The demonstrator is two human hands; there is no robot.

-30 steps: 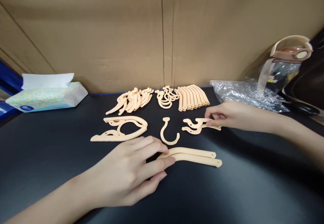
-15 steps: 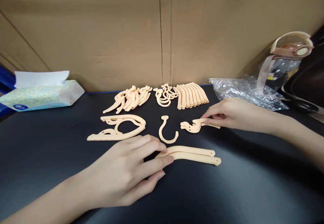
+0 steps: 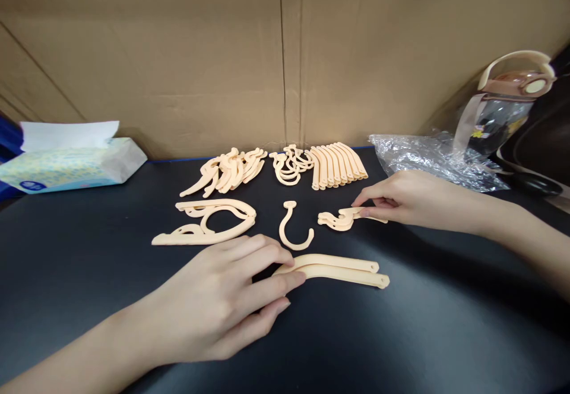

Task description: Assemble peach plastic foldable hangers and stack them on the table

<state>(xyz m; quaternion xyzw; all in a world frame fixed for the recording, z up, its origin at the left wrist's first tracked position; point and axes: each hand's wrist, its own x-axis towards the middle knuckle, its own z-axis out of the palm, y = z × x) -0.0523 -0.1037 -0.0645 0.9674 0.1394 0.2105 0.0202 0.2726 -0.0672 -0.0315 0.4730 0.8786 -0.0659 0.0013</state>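
My left hand (image 3: 231, 299) has its fingers closed on the left ends of two long, cream plastic hanger arms (image 3: 338, 269) lying side by side on the black table. On the right, my right hand (image 3: 401, 201) pinches the thin end of a pair of short, curved hanger pieces (image 3: 338, 220), which rest on the table. A single hanger hook (image 3: 290, 227) lies between the hands, its open side up. To its left is a folded pair of joined hanger arms (image 3: 209, 236), just beyond my left hand.
Along the back lie a pile of short hanger pieces (image 3: 231, 171), several hooks (image 3: 289, 165) and a row of long arms (image 3: 336, 165). A tissue pack (image 3: 75, 165) sits at left. At right are crumpled clear plastic (image 3: 423, 156) and a water bottle (image 3: 503, 114). Cardboard (image 3: 178, 55) stands behind.
The whole view has shifted very slightly. Both hands keep their places and grips, and the hanger parts lie as before.
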